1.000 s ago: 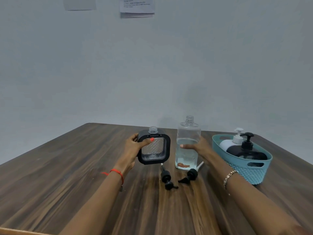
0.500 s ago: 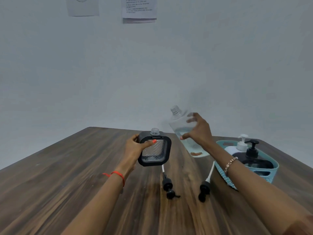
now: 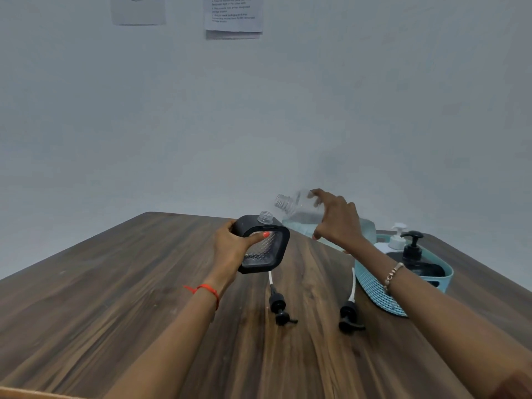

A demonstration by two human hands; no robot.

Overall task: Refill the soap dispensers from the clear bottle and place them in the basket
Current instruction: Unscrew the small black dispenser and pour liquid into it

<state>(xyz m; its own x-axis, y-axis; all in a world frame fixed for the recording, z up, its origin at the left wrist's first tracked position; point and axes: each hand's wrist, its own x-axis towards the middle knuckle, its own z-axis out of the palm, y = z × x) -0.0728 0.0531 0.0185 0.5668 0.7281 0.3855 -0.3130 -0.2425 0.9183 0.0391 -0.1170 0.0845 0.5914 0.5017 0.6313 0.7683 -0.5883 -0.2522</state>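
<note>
Left hand [image 3: 233,249] clamped on black square dispenser [image 3: 264,249] w/ open neck up, above wooden table [image 3: 115,298], two pump heads [image 3: 279,308] lying below, right hand [image 3: 336,220] gripping clear bottle [image 3: 299,214] tilted twd dispenser, teal basket [image 3: 374,286] w/ two dispensers at right.

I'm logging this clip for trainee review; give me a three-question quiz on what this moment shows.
1. True or false: the clear bottle stands upright on the table.
2. How many loose pump heads lie on the table?
3. What does the left hand hold: A) the square black dispenser, B) the basket, C) a pump head?

Key: 1 false, the right hand holds it tilted, neck towards the dispenser. 2 two. 3 A.
</note>
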